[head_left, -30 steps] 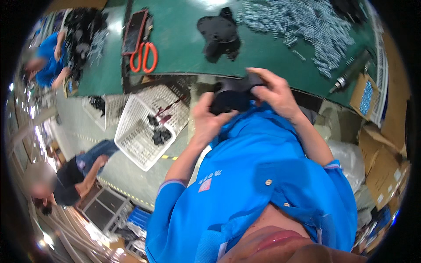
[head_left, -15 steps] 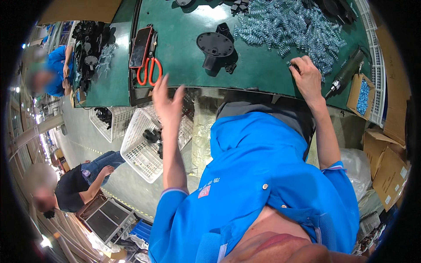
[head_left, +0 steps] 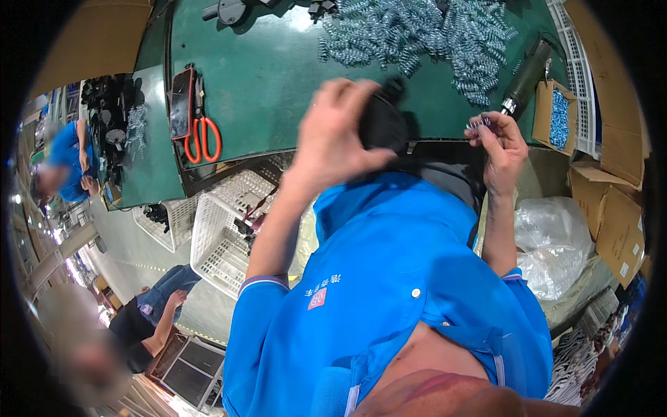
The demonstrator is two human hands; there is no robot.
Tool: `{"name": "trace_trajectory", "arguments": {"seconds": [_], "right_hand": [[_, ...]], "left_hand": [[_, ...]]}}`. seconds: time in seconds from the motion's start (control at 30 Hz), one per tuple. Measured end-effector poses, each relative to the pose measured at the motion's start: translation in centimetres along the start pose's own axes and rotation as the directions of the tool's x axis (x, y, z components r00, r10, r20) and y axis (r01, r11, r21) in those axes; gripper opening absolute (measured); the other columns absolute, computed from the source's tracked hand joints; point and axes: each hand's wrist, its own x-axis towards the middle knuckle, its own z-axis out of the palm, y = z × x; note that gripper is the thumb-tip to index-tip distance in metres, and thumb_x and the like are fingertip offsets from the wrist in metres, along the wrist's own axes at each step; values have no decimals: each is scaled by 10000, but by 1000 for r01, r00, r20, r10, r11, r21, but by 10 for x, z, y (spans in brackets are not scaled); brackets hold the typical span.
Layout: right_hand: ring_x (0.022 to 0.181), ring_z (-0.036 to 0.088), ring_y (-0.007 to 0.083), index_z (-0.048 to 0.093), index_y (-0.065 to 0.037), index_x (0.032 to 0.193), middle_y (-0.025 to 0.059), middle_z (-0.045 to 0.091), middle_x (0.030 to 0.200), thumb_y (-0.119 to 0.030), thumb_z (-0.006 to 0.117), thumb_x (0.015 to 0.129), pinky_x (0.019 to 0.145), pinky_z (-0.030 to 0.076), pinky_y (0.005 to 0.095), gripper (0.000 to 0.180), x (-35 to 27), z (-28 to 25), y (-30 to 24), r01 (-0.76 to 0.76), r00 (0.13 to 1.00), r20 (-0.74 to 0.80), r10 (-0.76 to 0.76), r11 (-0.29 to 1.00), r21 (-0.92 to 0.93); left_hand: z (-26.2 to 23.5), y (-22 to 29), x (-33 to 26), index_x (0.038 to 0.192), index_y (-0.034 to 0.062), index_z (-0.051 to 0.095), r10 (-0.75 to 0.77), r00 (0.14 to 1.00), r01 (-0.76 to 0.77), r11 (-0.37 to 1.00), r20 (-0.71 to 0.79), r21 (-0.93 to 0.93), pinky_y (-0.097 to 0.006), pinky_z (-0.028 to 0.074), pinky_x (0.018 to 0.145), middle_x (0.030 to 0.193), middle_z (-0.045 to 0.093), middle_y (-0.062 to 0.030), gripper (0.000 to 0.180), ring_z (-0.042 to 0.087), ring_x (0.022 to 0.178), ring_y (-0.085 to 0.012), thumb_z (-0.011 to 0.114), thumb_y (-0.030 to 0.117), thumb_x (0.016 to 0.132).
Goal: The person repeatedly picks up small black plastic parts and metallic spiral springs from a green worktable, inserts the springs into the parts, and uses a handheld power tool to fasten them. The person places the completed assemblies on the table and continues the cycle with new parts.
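My left hand (head_left: 333, 135), smeared by motion, is closed around a black plastic part (head_left: 383, 125) with a round base, at the table's front edge. Its thumb lies on the near side and its fingers on the far side, so some of the part is hidden. Right of it, my right hand (head_left: 503, 149) pinches a small coil spring (head_left: 479, 124) between thumb and fingertips, just off the table edge. Beyond both hands a large heap of blue-grey coil springs (head_left: 417, 35) covers the back of the green table (head_left: 257, 83).
Orange-handled scissors (head_left: 203, 135) and a phone (head_left: 182, 104) lie at left. A dark green power tool (head_left: 528, 76) and a small box of blue screws (head_left: 558, 119) sit at right. White crates (head_left: 208, 243) stand below left; two people are farther left.
My left hand has moved right and taken hold of the black part, which is now nearer the table edge. The right hand has drawn back from the heap, lifting the small spring.
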Motion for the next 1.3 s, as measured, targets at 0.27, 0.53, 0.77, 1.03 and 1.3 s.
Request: {"name": "trace_trajectory", "arguments": {"seconds": [0.27,0.53,0.77,1.03,1.3], "right_hand": [[781,619,72,669,1,951,28,671,895,42,706,806,669,486,214,155,28,37,5,205,979,70,-193,949,-241],[644,605,175,669,-9,889,82,619,795,-19,729,750,580,466,283,152,41,50,22,277,956,90,-278,767,-578],[587,580,141,650,-8,1000,73,618,807,-37,745,743,563,465,282,275,55,50,18,153,988,89,-124,787,-598],[725,549,46,635,19,1107,5,604,857,12,661,877,626,452,187,232,49,-16,-35,89,968,-175,-179,900,-427],[675,541,42,650,9,1064,-9,594,822,-4,661,875,595,445,192,189,25,-4,-40,12,986,-145,-77,914,-405]], "left_hand": [[69,14,12,1403,79,435,12,999,-13,999,43,37,-475,408,974,1329,437,-247,968,475,1160,-420,865,296,564],[72,13,17,1401,69,433,38,999,-38,999,15,-23,-490,398,989,1323,429,-270,981,460,1169,-442,863,251,538],[73,12,30,1393,36,433,61,998,-61,998,12,-26,-502,385,999,1354,396,-312,988,435,1225,-453,874,329,559],[24,-59,132,1098,22,644,42,957,-16,996,-288,92,-414,494,873,1057,626,-158,340,608,1012,-341,701,218,826],[48,-114,257,961,188,726,194,963,-105,910,-189,400,-443,531,754,945,648,-77,268,640,935,-309,597,76,755]]}}
